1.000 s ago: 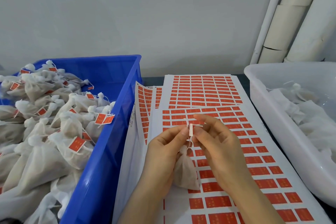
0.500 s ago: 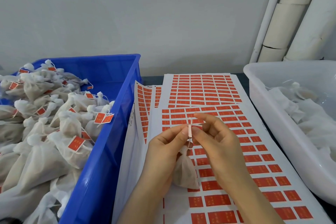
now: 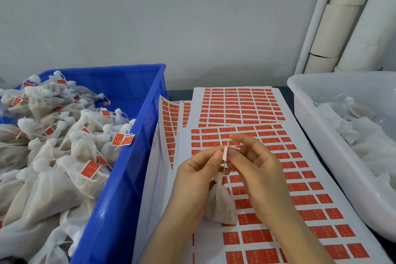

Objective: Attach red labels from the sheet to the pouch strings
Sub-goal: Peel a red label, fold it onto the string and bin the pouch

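A small white mesh pouch [image 3: 220, 203] hangs by its string over the label sheet [image 3: 300, 178], between my two hands. My left hand [image 3: 197, 169] and my right hand [image 3: 255, 163] both pinch a folded label [image 3: 225, 153] at the top of the string; I see it edge-on, so it looks like a pale strip. The sheet carries rows of red labels and lies on top of other label sheets [image 3: 235, 105].
A blue bin [image 3: 132, 156] on the left is piled with pouches bearing red labels. A white tub [image 3: 334, 141] on the right holds pouches without labels. White pipes [image 3: 334, 17] run up the grey wall at the back right.
The hands have stayed in almost the same place, pinching the label on the string. The right forefinger has lifted a little.
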A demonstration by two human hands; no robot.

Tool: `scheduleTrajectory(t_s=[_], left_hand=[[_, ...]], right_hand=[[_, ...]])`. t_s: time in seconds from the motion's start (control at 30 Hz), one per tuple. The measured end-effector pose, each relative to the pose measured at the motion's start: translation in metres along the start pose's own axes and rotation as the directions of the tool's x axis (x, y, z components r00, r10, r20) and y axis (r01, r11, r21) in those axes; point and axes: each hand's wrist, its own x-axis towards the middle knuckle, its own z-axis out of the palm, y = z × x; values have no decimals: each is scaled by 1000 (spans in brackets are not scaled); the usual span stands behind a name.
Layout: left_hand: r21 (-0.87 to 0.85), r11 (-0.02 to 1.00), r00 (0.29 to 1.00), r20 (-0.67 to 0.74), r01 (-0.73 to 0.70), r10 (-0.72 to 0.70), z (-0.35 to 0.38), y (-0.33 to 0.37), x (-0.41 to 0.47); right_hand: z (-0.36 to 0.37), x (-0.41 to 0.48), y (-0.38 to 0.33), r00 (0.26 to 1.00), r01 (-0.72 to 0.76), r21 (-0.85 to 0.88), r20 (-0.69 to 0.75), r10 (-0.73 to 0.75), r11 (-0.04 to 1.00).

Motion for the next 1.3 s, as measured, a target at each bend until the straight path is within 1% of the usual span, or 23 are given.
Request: scheduleTrajectory(t_s=[0.1, 0.17, 0.23, 0.33, 0.43, 0.6, 0.73, 0.87, 0.97, 1.07, 1.17, 1.23, 1.3], left_hand=[[18, 999, 998, 40, -47, 46, 1, 1, -1], [56, 994, 995, 40, -91, 89, 3, 1, -1], [71, 990, 993, 15, -120, 119, 4, -1, -1], [15, 994, 991, -74, -112, 112, 2, -3, 1], [44, 992, 986, -115, -117, 121, 2, -4, 2], [199, 962, 972, -107, -184, 208, 5, -6, 2], [254, 947, 968, -102, -195, 227, 6, -7, 1], [341, 917, 948, -161, -206, 273, 7, -10, 2], [386, 896, 936, -173, -221, 306, 10, -9, 2], [325, 915, 919, -229, -239, 322, 11, -4, 1], [242, 928, 895, -282, -284, 347, 10, -4, -1], [272, 906, 876, -274, -324, 396, 9, -7, -2], [340, 864, 857, -234, -371, 460, 8, -9, -4]], right_hand=[[-1, 1, 1, 1000, -3, 39, -12, 3, 999], [-2, 2, 2, 1000, 3, 57, -20, -2, 998], [-1, 2, 3, 1000, -6, 67, -11, 6, 998], [-1, 1, 4, 1000, -26, 64, 18, 25, 998], [-1, -1, 1, 1000, -24, 9, 11, 24, 1000], [-3, 1, 0, 999, 7, -121, -40, -12, 993], [-7, 3, 2, 998, 30, -151, -54, -38, 988], [-5, 2, -1, 998, 18, -199, -55, -30, 980], [-2, 0, -3, 998, 11, -227, -65, -26, 974], [-3, 1, -4, 996, -5, -220, -93, -16, 976], [-3, 1, -4, 992, -32, -171, -123, 11, 985], [-2, 0, -4, 991, -47, -132, -134, 29, 990], [-2, -1, -4, 989, -51, -114, -142, 35, 992]])
